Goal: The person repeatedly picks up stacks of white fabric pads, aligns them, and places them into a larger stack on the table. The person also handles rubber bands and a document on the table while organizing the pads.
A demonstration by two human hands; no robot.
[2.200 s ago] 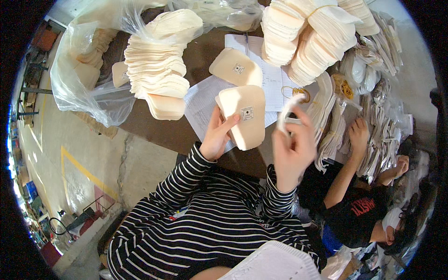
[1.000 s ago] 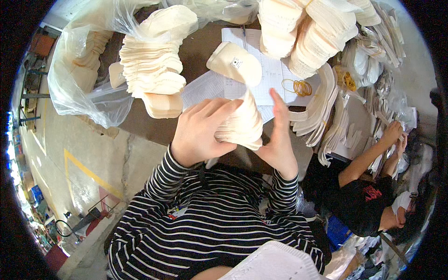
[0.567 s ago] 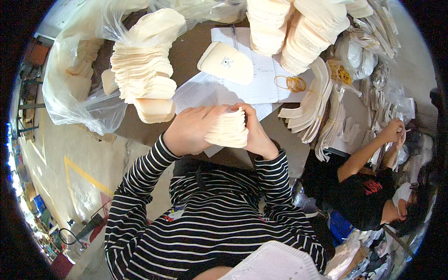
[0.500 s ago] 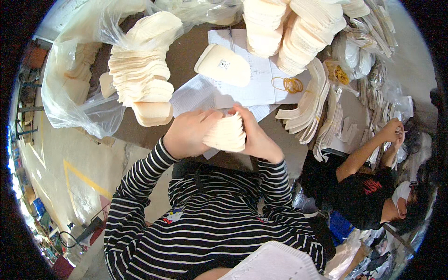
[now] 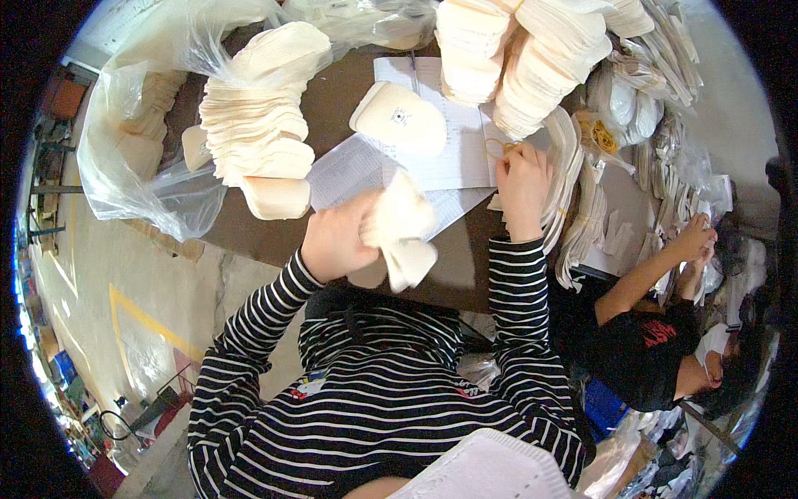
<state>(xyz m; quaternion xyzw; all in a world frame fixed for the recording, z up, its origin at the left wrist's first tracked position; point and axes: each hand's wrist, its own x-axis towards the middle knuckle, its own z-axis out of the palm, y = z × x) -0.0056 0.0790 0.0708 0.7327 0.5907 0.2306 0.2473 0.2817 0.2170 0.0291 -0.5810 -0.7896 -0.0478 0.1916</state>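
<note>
The right hand (image 5: 524,187) has left the pads (image 5: 407,220) and now sits over the rubber bands (image 5: 497,147), while the pads have splayed out of their tight bunch. The left hand (image 5: 337,237) alone holds them, its fingers closed round one end; they stick out toward its three o'clock, above the table's (image 5: 461,262) near edge, blurred. The right hand, at two o'clock from the left, covers most of the bands; whether its fingers have pinched one cannot be told.

As to progress, the pads look gathered, but no band shows round them, as far as the blur allows. A labelled pad (image 5: 401,116) lies at one o'clock on the sheets (image 5: 465,137). A long stack (image 5: 258,125) at eleven o'clock, partly under plastic (image 5: 179,191), also shows no band, so it looks unbundled.
</note>
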